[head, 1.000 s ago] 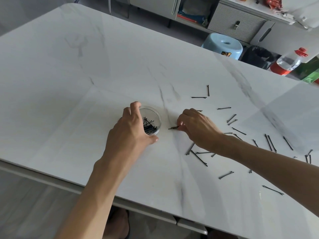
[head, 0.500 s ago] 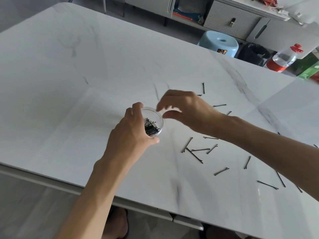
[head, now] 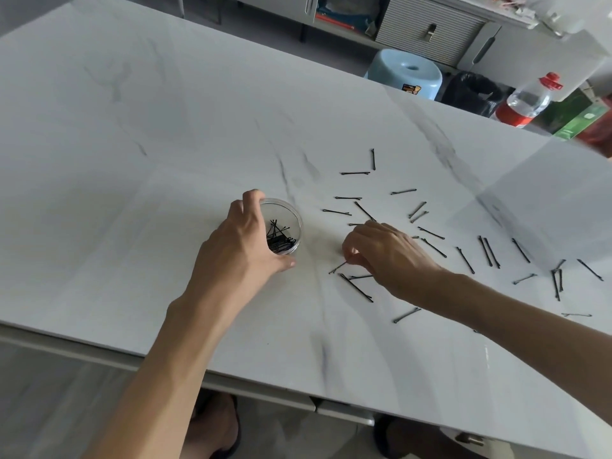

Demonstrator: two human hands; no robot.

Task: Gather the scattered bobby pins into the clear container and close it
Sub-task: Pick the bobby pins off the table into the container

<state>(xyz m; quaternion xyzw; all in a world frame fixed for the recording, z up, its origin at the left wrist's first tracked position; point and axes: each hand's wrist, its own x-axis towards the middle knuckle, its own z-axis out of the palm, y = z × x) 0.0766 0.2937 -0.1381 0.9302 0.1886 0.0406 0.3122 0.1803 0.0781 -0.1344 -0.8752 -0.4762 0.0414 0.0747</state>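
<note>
Beside the clear round plastic container [head: 292, 211], which the left hand [head: 243, 250] grips with curled fingers, the right hand [head: 389, 256] pinches a thin black bobby pin [head: 336, 268] (probably slippery): lift cleanly.

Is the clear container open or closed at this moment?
Open: no lid covers the container, and the bobby pins inside show directly. The left hand holds its side.

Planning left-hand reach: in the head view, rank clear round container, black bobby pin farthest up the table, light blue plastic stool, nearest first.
1. Clear round container: gripped by left hand.
2. Black bobby pin: farther right, on table.
3. Light blue plastic stool: beyond table.
</note>
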